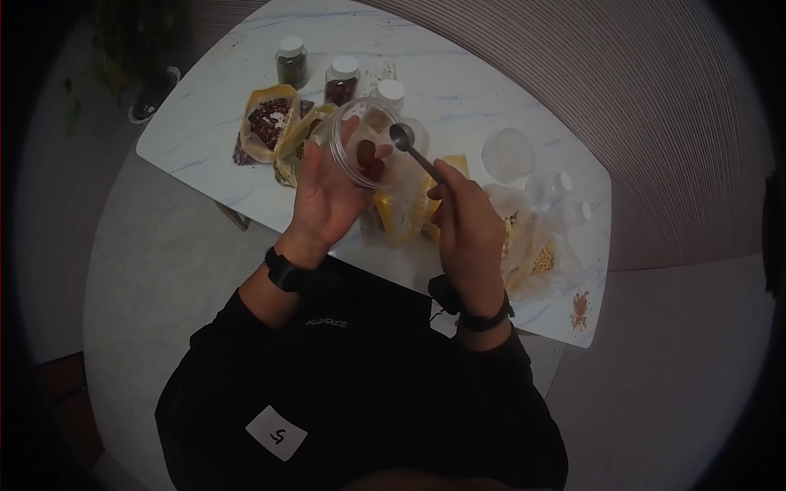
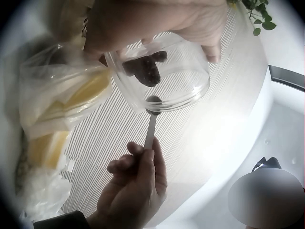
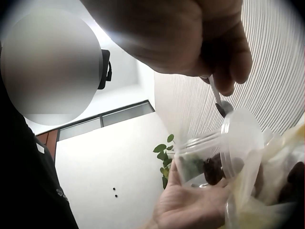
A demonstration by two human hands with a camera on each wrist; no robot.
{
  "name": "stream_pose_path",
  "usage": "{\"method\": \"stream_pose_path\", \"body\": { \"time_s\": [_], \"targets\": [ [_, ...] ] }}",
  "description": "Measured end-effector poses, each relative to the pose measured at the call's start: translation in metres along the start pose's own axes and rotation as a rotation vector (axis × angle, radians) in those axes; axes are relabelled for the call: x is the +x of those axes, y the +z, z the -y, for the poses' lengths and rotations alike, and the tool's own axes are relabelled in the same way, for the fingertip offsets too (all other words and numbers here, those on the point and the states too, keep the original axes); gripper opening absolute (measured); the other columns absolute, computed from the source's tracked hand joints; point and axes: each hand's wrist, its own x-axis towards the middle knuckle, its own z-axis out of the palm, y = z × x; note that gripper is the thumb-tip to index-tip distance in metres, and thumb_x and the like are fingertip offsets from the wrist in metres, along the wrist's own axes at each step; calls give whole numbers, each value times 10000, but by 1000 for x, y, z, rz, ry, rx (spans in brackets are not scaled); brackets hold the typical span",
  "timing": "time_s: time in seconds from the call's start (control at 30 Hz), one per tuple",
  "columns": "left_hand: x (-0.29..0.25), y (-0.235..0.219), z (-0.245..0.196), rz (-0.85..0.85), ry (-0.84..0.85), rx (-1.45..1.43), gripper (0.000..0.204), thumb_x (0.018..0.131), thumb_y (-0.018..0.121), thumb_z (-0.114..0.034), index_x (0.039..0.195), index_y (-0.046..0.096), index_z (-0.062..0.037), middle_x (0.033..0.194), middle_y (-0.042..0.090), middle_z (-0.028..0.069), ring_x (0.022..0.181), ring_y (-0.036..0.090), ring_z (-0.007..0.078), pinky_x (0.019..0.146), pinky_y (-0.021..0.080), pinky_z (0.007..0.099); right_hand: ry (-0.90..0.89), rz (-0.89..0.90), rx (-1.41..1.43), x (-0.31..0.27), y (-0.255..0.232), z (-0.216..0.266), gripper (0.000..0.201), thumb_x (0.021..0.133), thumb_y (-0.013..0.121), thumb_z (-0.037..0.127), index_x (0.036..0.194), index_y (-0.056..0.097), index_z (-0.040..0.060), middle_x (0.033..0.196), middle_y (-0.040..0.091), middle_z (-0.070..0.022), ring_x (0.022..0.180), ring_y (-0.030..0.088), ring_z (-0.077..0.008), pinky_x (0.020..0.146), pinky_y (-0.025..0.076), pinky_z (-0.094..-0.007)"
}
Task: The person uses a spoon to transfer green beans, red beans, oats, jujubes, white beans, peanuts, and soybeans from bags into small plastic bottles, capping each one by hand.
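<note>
My left hand (image 1: 327, 200) holds up a clear plastic jar (image 2: 188, 86) from below, thumb on one side and fingers round the other. A few dark red dried fruits, like dates (image 1: 372, 168), lie inside it. With its fingers curled round the handle, my right hand (image 1: 471, 225) grips a small dark measuring spoon (image 1: 421, 160). The spoon's round bowl is close to the jar's mouth. In the left wrist view the bowl overlaps the threaded rim, and whether anything lies in it I cannot tell.
Lidded jars with green (image 1: 291, 67) and dark red contents (image 1: 342, 86) stand at the back left. Open yellow-edged bags (image 1: 246, 123) lie before them. Rightward are a round clear lid (image 1: 508, 155), bags of yellow kernels (image 1: 543, 258) and brown crumbs (image 1: 580, 311) near the table edge.
</note>
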Motion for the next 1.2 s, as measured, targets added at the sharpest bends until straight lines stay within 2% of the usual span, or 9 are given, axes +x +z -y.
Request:
{"method": "stream_pose_path", "body": {
  "time_s": [0.07, 0.2, 0.27, 0.47, 0.53, 0.8, 1.0, 1.07, 1.2],
  "targets": [
    [-1, 0, -5, -6, 21, 13, 951, 831, 485, -742, 1512, 221, -134, 1485, 338, 180, 1369, 344, 319, 1165, 211, 462, -86, -23, -67, 1, 2, -1, 302, 901, 540, -27, 1196, 586, 15, 825, 636, -112, 663, 632, -218, 597, 504, -316],
    [-2, -4, -12, 25, 33, -45, 989, 801, 506, -764, 1508, 239, -127, 1484, 348, 165, 1368, 346, 314, 1164, 191, 470, 89, -89, -78, -4, -11, -8, 247, 890, 550, -18, 1127, 617, 1, 810, 637, -137, 685, 643, -275, 616, 511, -353],
    [1, -7, -13, 19, 38, -39, 1008, 785, 518, -773, 1511, 238, -131, 1483, 350, 169, 1370, 341, 318, 1163, 183, 473, 159, 99, -193, -10, -12, -13, 217, 882, 567, 9, 1090, 625, -10, 856, 654, -181, 739, 650, -333, 648, 521, -390],
    [2, -9, -7, 35, -9, -119, 1020, 775, 520, -781, 1521, 205, -160, 1442, 394, 215, 1328, 388, 317, 1140, 210, 465, 142, 159, -165, -23, 17, -27, 196, 884, 570, 45, 1061, 643, 3, 925, 660, -215, 826, 642, -390, 709, 518, -412],
    [3, -12, -6, 54, -9, -174, 977, 804, 487, -777, 1522, 193, -183, 1411, 427, 248, 1284, 441, 309, 1117, 253, 448, 154, 142, -179, -23, 17, -31, 195, 881, 569, 41, 1057, 643, 1, 923, 660, -215, 822, 643, -387, 711, 519, -410],
    [6, -11, -4, -12, 28, -315, 1034, 762, 549, -773, 1517, 220, -147, 1357, 480, 179, 1314, 411, 319, 1154, 208, 460, 75, 133, -311, -15, 28, -43, 227, 847, 565, 12, 1063, 626, -18, 918, 658, -213, 798, 653, -361, 688, 534, -420],
    [5, -7, -8, -60, 30, -240, 1075, 733, 563, -789, 1516, 222, -137, 1391, 453, 186, 1341, 387, 332, 1165, 175, 498, 159, 177, -132, -9, 39, -52, 237, 886, 531, 17, 1104, 610, -34, 879, 655, -214, 769, 647, -366, 663, 525, -405],
    [6, -9, -8, -57, 31, -216, 1081, 730, 563, -790, 1517, 216, -137, 1403, 443, 188, 1346, 381, 334, 1166, 169, 507, 291, 265, 46, -8, 37, -54, 261, 965, 483, 98, 1172, 599, -10, 771, 661, -126, 573, 614, -203, 571, 492, -312],
    [7, -12, -8, -62, 32, -233, 1092, 728, 561, -793, 1523, 198, -137, 1425, 421, 190, 1350, 375, 338, 1165, 164, 518, 523, 366, 324, -6, 28, -50, 270, 987, 467, 111, 1193, 598, -4, 749, 648, -56, 516, 535, -99, 514, 452, -251]
  ]
}}
